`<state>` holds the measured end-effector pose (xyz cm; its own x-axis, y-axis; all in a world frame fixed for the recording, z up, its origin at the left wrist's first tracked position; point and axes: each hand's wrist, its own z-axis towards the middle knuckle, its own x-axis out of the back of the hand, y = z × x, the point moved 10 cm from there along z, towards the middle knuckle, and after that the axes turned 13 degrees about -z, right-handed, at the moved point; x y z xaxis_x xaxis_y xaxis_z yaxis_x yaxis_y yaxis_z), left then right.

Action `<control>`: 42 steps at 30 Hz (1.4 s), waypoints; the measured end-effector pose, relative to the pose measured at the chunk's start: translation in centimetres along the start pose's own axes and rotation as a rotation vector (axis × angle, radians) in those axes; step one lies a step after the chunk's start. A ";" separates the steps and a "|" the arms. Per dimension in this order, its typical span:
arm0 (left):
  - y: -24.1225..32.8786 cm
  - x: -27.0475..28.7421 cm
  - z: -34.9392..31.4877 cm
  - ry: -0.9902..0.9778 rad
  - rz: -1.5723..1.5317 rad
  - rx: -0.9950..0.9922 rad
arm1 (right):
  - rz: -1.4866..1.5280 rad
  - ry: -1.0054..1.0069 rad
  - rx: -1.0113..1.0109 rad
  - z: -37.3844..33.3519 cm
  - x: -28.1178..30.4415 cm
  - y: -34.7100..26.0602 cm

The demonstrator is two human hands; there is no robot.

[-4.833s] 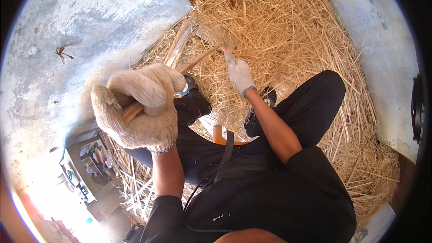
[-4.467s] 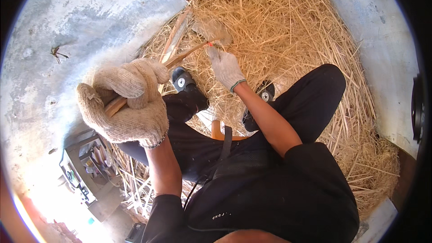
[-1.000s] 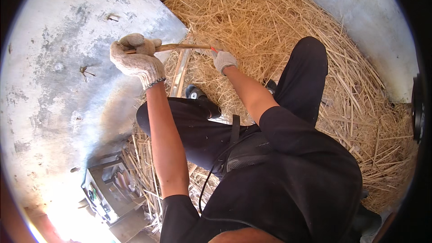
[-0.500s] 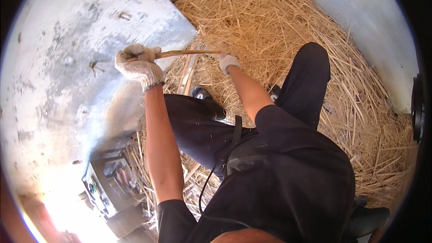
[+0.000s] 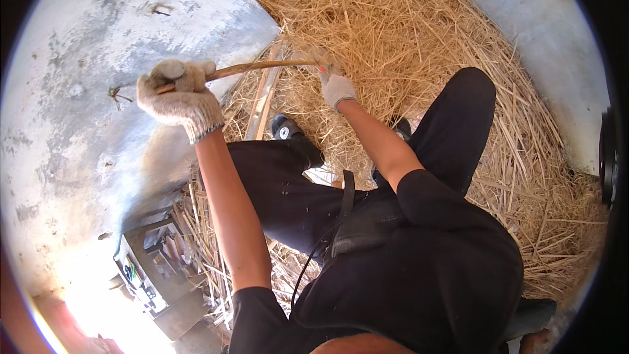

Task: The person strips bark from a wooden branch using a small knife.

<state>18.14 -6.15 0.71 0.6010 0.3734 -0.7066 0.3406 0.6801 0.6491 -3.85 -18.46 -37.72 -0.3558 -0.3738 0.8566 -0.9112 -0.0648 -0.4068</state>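
In a pale knitted glove, my left hand point(image 5: 180, 95) is closed around one end of a thin, slightly bent bamboo strip point(image 5: 259, 65). A short piece of the strip pokes out beside the palm. My right hand point(image 5: 337, 88), gloved too, is closed at the strip's other end. Its fingertips are blurred, and a small orange-red spot shows among them; what that is I cannot tell. Between the two hands the strip runs nearly level, above the straw-coloured shavings point(image 5: 367, 19).
A stained whitewashed wall point(image 5: 78, 118) stands at the left, another pale wall point(image 5: 537, 33) at the upper right. A long flat wooden slat point(image 5: 263, 101) lies near my shoe point(image 5: 285, 128). At the lower left is an open box-like shelf point(image 5: 154, 255) with small items.
My left hand has shifted left and slightly toward me relative to the picture, with the strip still in it. The right hand stays at the strip's far end; the whole view has tilted slightly.
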 end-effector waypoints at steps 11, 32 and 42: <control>-0.3 -2.5 -1.7 -0.049 0.009 -0.083 | 0.089 -0.496 -0.244 5.7 -6.6 8.2; -1.2 -5.3 -4.9 -0.235 -0.030 0.150 | 0.030 -0.271 0.260 -10.1 5.3 -1.1; -2.8 -8.5 -5.3 -0.660 -0.140 0.267 | 0.640 0.038 0.362 -14.9 15.2 -8.1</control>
<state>8.25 -7.87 3.38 0.8210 -0.2221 -0.5259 0.5610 0.4848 0.6710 -4.98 -9.79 -16.65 -0.8083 -0.4088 0.4237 -0.3994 -0.1480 -0.9048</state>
